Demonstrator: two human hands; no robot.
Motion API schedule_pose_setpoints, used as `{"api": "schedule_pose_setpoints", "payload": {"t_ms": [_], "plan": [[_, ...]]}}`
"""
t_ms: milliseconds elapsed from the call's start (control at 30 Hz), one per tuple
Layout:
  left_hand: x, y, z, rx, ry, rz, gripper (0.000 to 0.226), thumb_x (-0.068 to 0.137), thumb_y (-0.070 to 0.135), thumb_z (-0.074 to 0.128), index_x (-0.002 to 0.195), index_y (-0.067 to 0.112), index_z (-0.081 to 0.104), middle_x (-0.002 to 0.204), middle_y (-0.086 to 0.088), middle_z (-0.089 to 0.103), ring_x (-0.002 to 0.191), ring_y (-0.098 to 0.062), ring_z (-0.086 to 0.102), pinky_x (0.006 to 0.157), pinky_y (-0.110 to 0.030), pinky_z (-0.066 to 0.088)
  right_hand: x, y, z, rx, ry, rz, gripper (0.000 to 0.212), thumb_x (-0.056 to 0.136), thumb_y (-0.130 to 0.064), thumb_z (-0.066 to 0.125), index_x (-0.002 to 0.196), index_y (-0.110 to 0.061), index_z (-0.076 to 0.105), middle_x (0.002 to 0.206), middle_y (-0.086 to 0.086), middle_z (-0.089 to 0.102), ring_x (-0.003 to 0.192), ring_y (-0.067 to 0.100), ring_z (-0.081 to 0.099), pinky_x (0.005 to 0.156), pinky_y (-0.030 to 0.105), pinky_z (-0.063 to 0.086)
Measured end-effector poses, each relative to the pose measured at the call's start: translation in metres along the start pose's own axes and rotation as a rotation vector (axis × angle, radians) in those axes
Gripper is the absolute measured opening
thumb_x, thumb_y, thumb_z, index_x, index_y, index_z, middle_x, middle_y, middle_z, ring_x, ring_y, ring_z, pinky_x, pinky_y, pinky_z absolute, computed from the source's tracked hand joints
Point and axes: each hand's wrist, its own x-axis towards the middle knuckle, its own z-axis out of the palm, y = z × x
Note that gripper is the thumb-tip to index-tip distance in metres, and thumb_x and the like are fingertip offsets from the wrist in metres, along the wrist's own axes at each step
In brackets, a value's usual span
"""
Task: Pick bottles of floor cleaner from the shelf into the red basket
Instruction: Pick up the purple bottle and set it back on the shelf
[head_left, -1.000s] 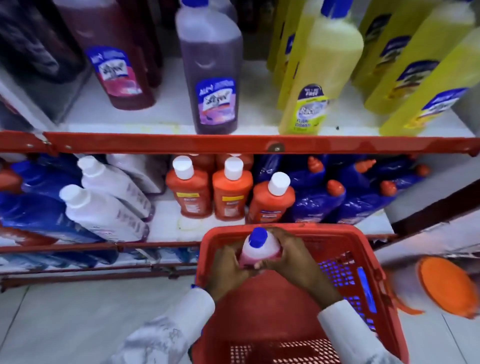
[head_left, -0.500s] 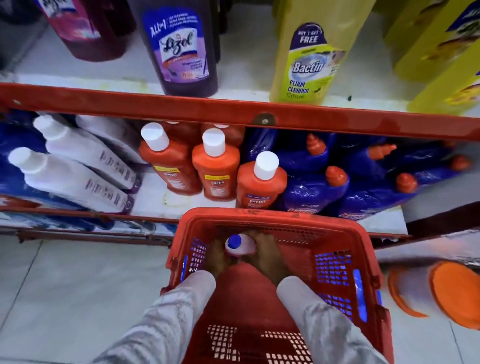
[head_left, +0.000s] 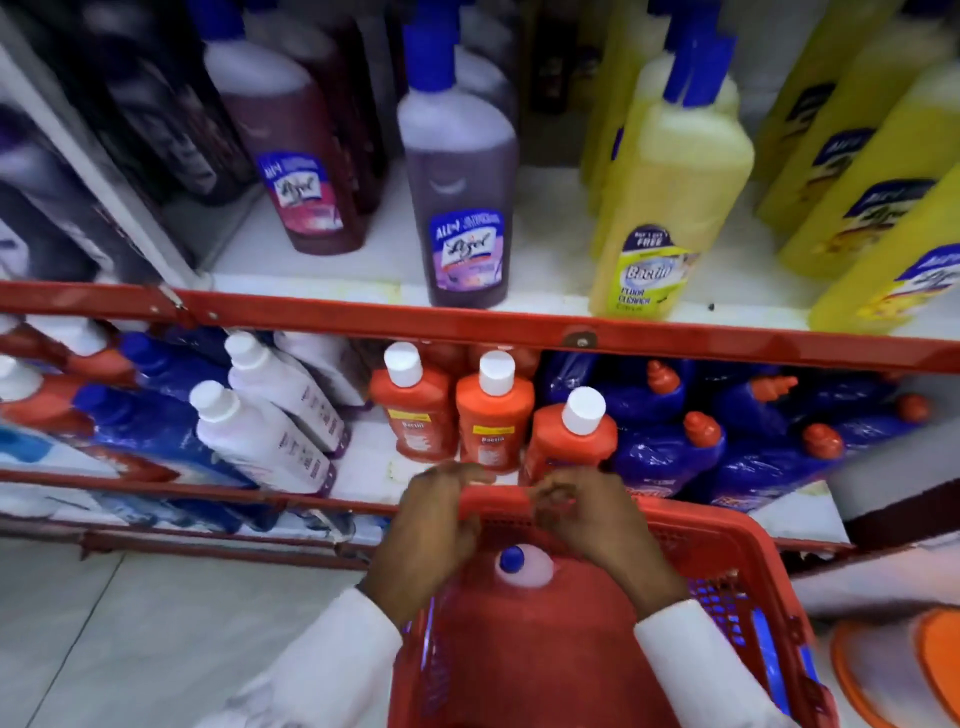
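A red basket (head_left: 727, 540) stands on the floor below the shelves. One bottle with a blue cap (head_left: 519, 564) stands upright inside it, near the far wall. My left hand (head_left: 431, 525) and my right hand (head_left: 592, 525) hover above the basket's far rim, either side of that bottle, fingers loosely curled and holding nothing. On the upper shelf stand a purple floor cleaner bottle (head_left: 462, 192), a dark red one (head_left: 291, 150) and a yellow Bactin floor cleaner bottle (head_left: 670, 192).
A red shelf rail (head_left: 363, 317) runs across the front of the upper shelf. The lower shelf holds orange bottles with white caps (head_left: 493, 410), white bottles (head_left: 260, 431) and blue bottles (head_left: 670, 447). More yellow bottles (head_left: 852, 171) stand at right. Orange lids (head_left: 914, 670) lie at lower right.
Both hands have let go of the blue-capped bottle, which now stands in the basket, and have risen to the basket's far rim. The camera has tilted up toward the upper shelf.
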Motion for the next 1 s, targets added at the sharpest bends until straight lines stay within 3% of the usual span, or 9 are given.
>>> {"api": "schedule_pose_setpoints", "payload": {"t_ms": [67,200,333,400,467,600,733,833,1000], "plan": [[0.012,0.009,-0.04,0.08,0.093,0.125,0.038,0.071,0.014,0.061,0.105,0.029,0.066,0.102,0.004,0.072,0.096,-0.015,0.063,0.086,-0.029,0.051,0.002,-0.045,-0.024,0.131,0.073,-0.067,0.017,0.075,-0.008,0.076,0.086,-0.021,0.08,0.077,-0.01,0.078,0.066,-0.008,0.067,0.066,0.01,0.051],[0.036,0.023,-0.1,0.185,0.344,0.335,0.025,0.078,0.023,0.062,0.103,0.025,0.065,0.104,0.002,0.069,0.099,-0.02,0.058,0.089,-0.034,0.046,0.012,-0.121,-0.053,0.331,0.27,-0.221,0.015,0.079,-0.004,0.076,0.082,-0.018,0.077,0.06,-0.017,0.072,0.055,-0.007,0.063,0.059,0.011,0.048],[0.064,0.015,-0.128,0.202,0.51,0.398,0.036,0.079,0.02,0.069,0.114,0.02,0.061,0.117,-0.003,0.065,0.109,-0.025,0.055,0.095,-0.042,0.048,0.026,-0.179,-0.061,0.384,0.588,-0.337,0.01,0.079,-0.009,0.075,0.084,-0.017,0.073,0.071,-0.009,0.074,0.058,-0.004,0.064,0.061,0.018,0.052],[0.079,0.006,-0.132,0.228,0.502,0.393,0.045,0.078,0.023,0.069,0.121,0.02,0.055,0.121,-0.003,0.063,0.112,-0.026,0.054,0.095,-0.043,0.048,0.037,-0.2,-0.056,0.374,0.791,-0.323,0.023,0.075,-0.016,0.077,0.096,-0.019,0.067,0.085,-0.006,0.074,0.069,0.002,0.065,0.07,0.028,0.056],[0.088,-0.005,-0.131,0.252,0.451,0.373,0.048,0.077,0.026,0.068,0.123,0.02,0.052,0.123,-0.004,0.062,0.112,-0.027,0.053,0.095,-0.043,0.048,0.054,-0.215,-0.048,0.308,0.93,-0.242,0.057,0.069,-0.031,0.082,0.116,-0.014,0.057,0.11,0.004,0.068,0.099,0.017,0.064,0.089,0.037,0.053],[0.097,-0.021,-0.122,0.286,0.367,0.326,0.043,0.072,0.026,0.07,0.113,0.019,0.058,0.112,-0.005,0.067,0.104,-0.028,0.059,0.094,-0.04,0.047,0.084,-0.237,-0.036,0.229,0.917,-0.089,0.105,0.057,-0.05,0.088,0.137,-0.006,0.037,0.135,0.016,0.051,0.127,0.035,0.05,0.102,0.051,0.046],[0.1,-0.031,-0.116,0.323,0.35,0.337,0.037,0.073,0.03,0.065,0.109,0.021,0.061,0.106,-0.004,0.069,0.1,-0.028,0.06,0.099,-0.039,0.035,0.104,-0.242,-0.045,0.328,0.876,-0.089,0.094,0.053,-0.036,0.091,0.125,-0.001,0.043,0.121,0.017,0.056,0.114,0.038,0.057,0.092,0.049,0.053],[0.099,-0.035,-0.114,0.314,0.345,0.35,0.039,0.077,0.032,0.061,0.114,0.021,0.058,0.111,-0.004,0.067,0.106,-0.028,0.057,0.107,-0.04,0.027,0.106,-0.238,-0.057,0.375,0.79,-0.139,0.09,0.055,-0.026,0.093,0.125,-0.002,0.04,0.122,0.015,0.056,0.111,0.032,0.058,0.085,0.035,0.053],[0.1,-0.039,-0.112,0.251,0.349,0.381,0.043,0.076,0.029,0.061,0.118,0.02,0.057,0.114,-0.004,0.066,0.111,-0.024,0.051,0.112,-0.038,0.024,0.083,-0.239,-0.072,0.498,0.797,-0.266,0.079,0.054,-0.02,0.089,0.116,-0.017,0.041,0.114,0.008,0.06,0.1,0.027,0.063,0.074,0.036,0.056]]}}
